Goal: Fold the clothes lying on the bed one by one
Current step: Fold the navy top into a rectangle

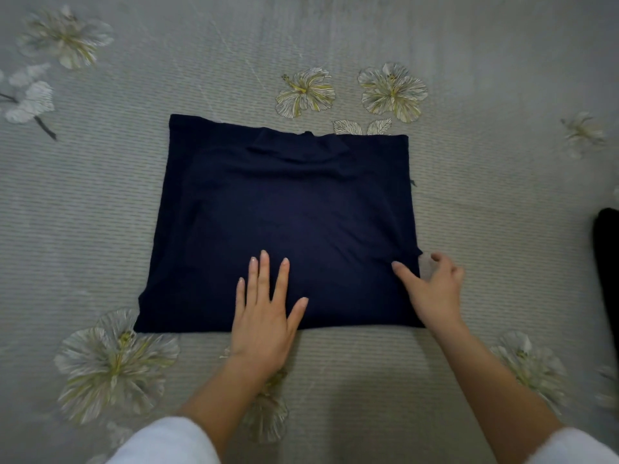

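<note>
Pressing the cloth on the bed, the left hand lay flat, fingers wide; right hand curled at its edge, grip unclear.

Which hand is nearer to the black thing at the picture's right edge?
Right. The right hand touches the dark navy folded garment at its right edge, left of the black thing; the left hand lies flat on it, farther left.
</note>
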### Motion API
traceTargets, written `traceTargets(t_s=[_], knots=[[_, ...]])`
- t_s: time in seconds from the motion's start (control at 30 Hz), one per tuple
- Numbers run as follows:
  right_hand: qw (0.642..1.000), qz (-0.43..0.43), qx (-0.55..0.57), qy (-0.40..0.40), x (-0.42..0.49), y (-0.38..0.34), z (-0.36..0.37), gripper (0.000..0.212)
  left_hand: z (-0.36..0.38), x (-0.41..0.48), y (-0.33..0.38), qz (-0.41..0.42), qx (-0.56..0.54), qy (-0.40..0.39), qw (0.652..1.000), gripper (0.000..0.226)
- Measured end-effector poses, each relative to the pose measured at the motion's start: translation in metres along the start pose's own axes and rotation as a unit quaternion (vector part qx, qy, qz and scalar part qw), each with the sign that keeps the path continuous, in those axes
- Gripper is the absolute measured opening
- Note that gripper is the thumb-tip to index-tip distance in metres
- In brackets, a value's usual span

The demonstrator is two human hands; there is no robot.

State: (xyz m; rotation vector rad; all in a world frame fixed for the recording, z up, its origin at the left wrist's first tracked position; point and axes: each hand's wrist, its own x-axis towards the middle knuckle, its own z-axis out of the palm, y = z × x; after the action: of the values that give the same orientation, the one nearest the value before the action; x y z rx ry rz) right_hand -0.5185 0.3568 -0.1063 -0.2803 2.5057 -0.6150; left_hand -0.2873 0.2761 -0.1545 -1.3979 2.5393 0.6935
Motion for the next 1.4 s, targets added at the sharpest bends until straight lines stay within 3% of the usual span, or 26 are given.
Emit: traceTargets(t_s=[0.13, 0.27, 0.4, 0.53, 0.63, 0.67, 0.73, 0.83, 0.93, 1.0, 1.07, 1.13, 1.2, 1.33, 1.4], knots=[[0.996, 0.041, 0.020, -0.080, 0.010, -0.005, -0.004, 0.099, 0.010, -0.005, 0.010, -0.022, 0.009, -0.014, 1.000, 0.066], [0.984, 0.095, 0.055, -0.141, 0.022, -0.017, -0.009, 0.071, 0.004, -0.004, 0.007, -0.003, 0.008, -0.038, 0.999, 0.084], [0.942, 0.172, 0.141, -0.253, 0.017, -0.044, -0.029, 0.053, -0.009, -0.002, 0.012, -0.017, 0.050, -0.099, 0.994, 0.066], [0.927, 0.107, 0.167, -0.318, 0.000, -0.086, -0.035, 0.045, -0.021, 0.002, 0.010, -0.007, 0.008, -0.135, 0.991, 0.068], [0.934, 0.067, 0.162, -0.311, -0.018, -0.122, -0.021, 0.040, -0.038, 0.004, -0.001, 0.002, -0.155, -0.168, 0.974, 0.062], [0.938, 0.057, 0.163, -0.300, -0.024, -0.134, -0.013, 0.039, -0.046, 0.005, -0.008, -0.015, -0.254, -0.171, 0.952, 0.057], [0.947, 0.030, 0.172, -0.271, -0.038, -0.157, 0.009, 0.040, -0.064, 0.005, -0.025, -0.083, -0.460, -0.152, 0.871, 0.051], [0.957, -0.054, 0.163, -0.236, -0.065, -0.189, 0.048, 0.028, -0.087, 0.001, -0.054, -0.200, -0.670, -0.121, 0.705, 0.043], [0.948, -0.153, 0.109, -0.255, -0.095, -0.208, 0.090, 0.025, -0.100, -0.004, -0.086, -0.235, -0.791, -0.093, 0.558, 0.042], [0.923, -0.206, 0.050, -0.322, -0.111, -0.211, 0.117, 0.048, -0.105, -0.008, -0.105, -0.253, -0.824, -0.064, 0.503, 0.047], [0.895, -0.192, -0.013, -0.402, -0.122, -0.208, 0.139, 0.071, -0.108, -0.012, -0.116, -0.270, -0.832, -0.047, 0.482, 0.048], [0.890, -0.161, -0.048, -0.424, -0.124, -0.204, 0.151, 0.078, -0.109, -0.015, -0.120, -0.286, -0.822, -0.048, 0.491, 0.044], [0.909, -0.152, -0.042, -0.386, -0.117, -0.201, 0.156, 0.066, -0.107, -0.015, -0.120, -0.301, -0.798, -0.042, 0.521, 0.034], [0.962, -0.123, 0.000, -0.246, -0.087, -0.203, 0.156, 0.045, -0.100, -0.011, -0.117, -0.297, -0.684, -0.019, 0.665, 0.052], [0.973, -0.110, 0.034, -0.198, -0.072, -0.212, 0.160, 0.048, -0.100, -0.010, -0.116, -0.283, -0.663, 0.005, 0.693, 0.048]])
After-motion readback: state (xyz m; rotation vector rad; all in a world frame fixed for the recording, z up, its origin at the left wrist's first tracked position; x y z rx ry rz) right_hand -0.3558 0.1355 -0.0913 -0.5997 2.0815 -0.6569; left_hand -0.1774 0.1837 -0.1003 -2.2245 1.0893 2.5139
